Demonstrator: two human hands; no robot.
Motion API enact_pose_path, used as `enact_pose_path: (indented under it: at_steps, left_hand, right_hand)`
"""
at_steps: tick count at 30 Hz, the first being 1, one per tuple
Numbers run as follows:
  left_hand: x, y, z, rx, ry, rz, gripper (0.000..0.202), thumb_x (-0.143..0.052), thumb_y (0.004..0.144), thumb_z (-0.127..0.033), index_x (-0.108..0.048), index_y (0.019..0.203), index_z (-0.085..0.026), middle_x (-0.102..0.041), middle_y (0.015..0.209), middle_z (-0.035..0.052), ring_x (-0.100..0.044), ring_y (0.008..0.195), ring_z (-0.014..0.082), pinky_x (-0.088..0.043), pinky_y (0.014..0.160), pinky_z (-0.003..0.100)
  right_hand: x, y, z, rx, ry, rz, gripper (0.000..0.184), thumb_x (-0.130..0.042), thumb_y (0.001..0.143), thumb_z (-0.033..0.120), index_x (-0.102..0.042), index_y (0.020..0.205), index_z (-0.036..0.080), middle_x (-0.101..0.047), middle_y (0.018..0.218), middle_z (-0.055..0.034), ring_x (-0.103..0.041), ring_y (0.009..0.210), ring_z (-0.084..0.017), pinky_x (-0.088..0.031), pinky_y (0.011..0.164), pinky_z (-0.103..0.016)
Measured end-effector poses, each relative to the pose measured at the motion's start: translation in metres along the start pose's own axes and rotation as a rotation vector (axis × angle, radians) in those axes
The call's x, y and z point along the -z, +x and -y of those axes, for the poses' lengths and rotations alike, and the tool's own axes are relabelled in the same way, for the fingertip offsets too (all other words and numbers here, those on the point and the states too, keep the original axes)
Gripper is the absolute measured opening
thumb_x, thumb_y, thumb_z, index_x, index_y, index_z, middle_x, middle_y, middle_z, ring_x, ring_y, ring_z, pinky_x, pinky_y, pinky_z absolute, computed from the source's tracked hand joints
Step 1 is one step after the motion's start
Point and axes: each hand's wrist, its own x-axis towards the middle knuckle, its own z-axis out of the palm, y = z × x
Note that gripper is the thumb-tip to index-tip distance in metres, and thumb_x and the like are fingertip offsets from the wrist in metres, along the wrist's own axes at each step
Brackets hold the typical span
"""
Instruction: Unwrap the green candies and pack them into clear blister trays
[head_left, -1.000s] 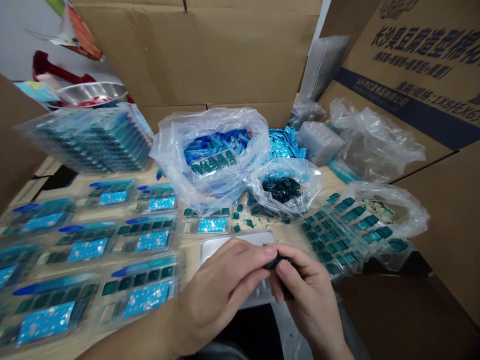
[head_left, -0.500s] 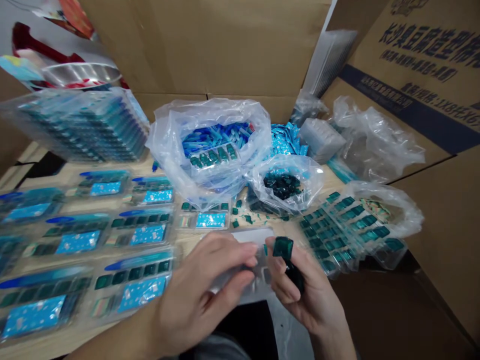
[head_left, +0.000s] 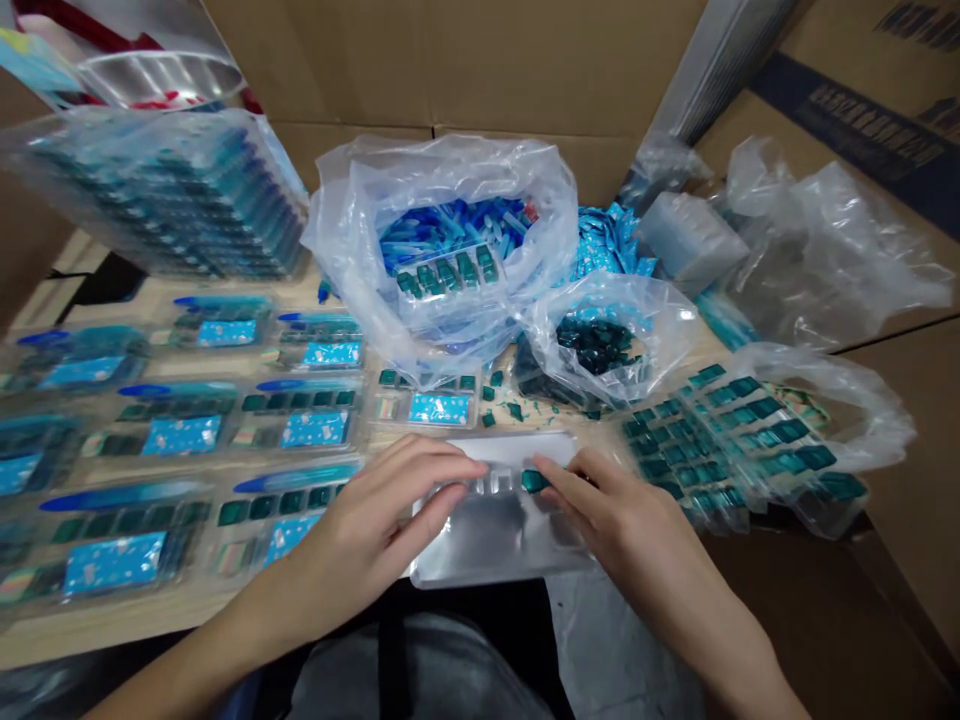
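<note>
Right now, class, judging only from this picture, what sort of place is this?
Probably a small packing workspace: filled clear packs lie in rows, open plastic bags hold loose pieces, and cardboard stands behind.

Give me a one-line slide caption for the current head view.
Right hand touching a green piece over a clear tray, left hand nearby, filled packs at left.

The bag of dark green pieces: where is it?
In the head view, the bag of dark green pieces sits right of centre, beyond the right hand and beside the larger bag of blue pieces.
</note>
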Motion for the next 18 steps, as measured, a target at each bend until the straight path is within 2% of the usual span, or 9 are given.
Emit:
enact_pose_path:
  at_steps: [3, 6, 9, 11, 14, 16, 18]
  left_hand:
    - [-0.002, 0.004, -0.002, -0.003, 0.002, 0.035, 0.026, -0.052, 0.094, -0.008, -0.063, 0.11, -0.024, -0.071, 0.099, 0.0026, -0.067, 0.095, 0.0168, -0.054, 0.084, 0.029]
    - [-0.004, 0.007, -0.002, -0.005, 0.001, 0.039, 0.025, -0.05, 0.095, -0.01, -0.063, 0.111, -0.023, -0.071, 0.101, 0.0037, -0.067, 0.097, 0.0173, -0.053, 0.087, 0.031]
    - [-0.005, 0.006, 0.0, 0.005, 0.003, 0.041, 0.024, -0.049, 0.096, -0.012, -0.062, 0.112, -0.024, -0.071, 0.103, 0.0043, -0.066, 0.099, 0.018, -0.053, 0.088, 0.033]
    - [-0.005, 0.006, 0.001, 0.018, 0.013, 0.037, 0.023, -0.05, 0.097, -0.014, -0.062, 0.113, -0.024, -0.07, 0.105, 0.0045, -0.066, 0.101, 0.0186, -0.053, 0.089, 0.034]
    - [-0.006, 0.008, -0.001, 0.008, 0.027, 0.027, 0.023, -0.049, 0.097, -0.013, -0.062, 0.113, -0.024, -0.07, 0.106, 0.0044, -0.066, 0.101, 0.0184, -0.052, 0.09, 0.034]
    - [-0.009, 0.012, -0.006, -0.033, 0.029, 0.022, 0.023, -0.05, 0.097, -0.011, -0.062, 0.112, -0.023, -0.069, 0.106, 0.0042, -0.065, 0.101, 0.0173, -0.051, 0.091, 0.032]
    - [-0.013, 0.017, -0.014, -0.078, 0.03, 0.014, 0.021, -0.052, 0.096, -0.011, -0.061, 0.113, -0.022, -0.068, 0.109, 0.0045, -0.064, 0.104, 0.0166, -0.05, 0.093, 0.03]
  right_hand:
    - [0.0, 0.005, 0.008, 0.028, -0.211, 0.045, 0.034, -0.051, 0.091, 0.009, -0.068, 0.119, 0.016, -0.069, 0.082, -0.009, -0.064, 0.059, -0.018, -0.036, 0.044, -0.025]
    - [0.002, 0.011, 0.007, -0.002, -0.152, 0.085, 0.028, -0.055, 0.088, 0.008, -0.072, 0.109, 0.017, -0.066, 0.075, -0.0065, -0.06, 0.055, -0.017, -0.035, 0.044, -0.025]
    - [0.008, 0.013, -0.006, -0.059, 0.257, 0.044, 0.026, -0.057, 0.09, 0.018, -0.072, 0.111, 0.022, -0.069, 0.088, -0.0067, -0.065, 0.073, -0.019, -0.048, 0.059, -0.027]
    - [0.012, 0.01, -0.015, -0.175, 0.595, -0.042, 0.032, -0.057, 0.091, 0.023, -0.069, 0.12, 0.025, -0.069, 0.098, -0.0055, -0.063, 0.077, -0.016, -0.051, 0.063, -0.027]
    - [0.012, 0.003, -0.018, -0.356, 1.074, -0.123, 0.04, -0.055, 0.089, 0.022, -0.066, 0.127, 0.025, -0.066, 0.097, -0.0031, -0.052, 0.055, -0.008, -0.045, 0.05, -0.023]
    - [0.01, 0.0, -0.01, -0.376, 1.328, -0.114, 0.043, -0.057, 0.089, 0.022, -0.062, 0.131, 0.026, -0.066, 0.094, -0.0023, -0.047, 0.048, -0.005, -0.041, 0.046, -0.022]
    - [0.008, 0.0, 0.002, -0.345, 1.475, -0.08, 0.048, -0.061, 0.089, 0.025, -0.056, 0.136, 0.027, -0.068, 0.086, -0.0003, -0.048, 0.046, -0.005, -0.04, 0.045, -0.021]
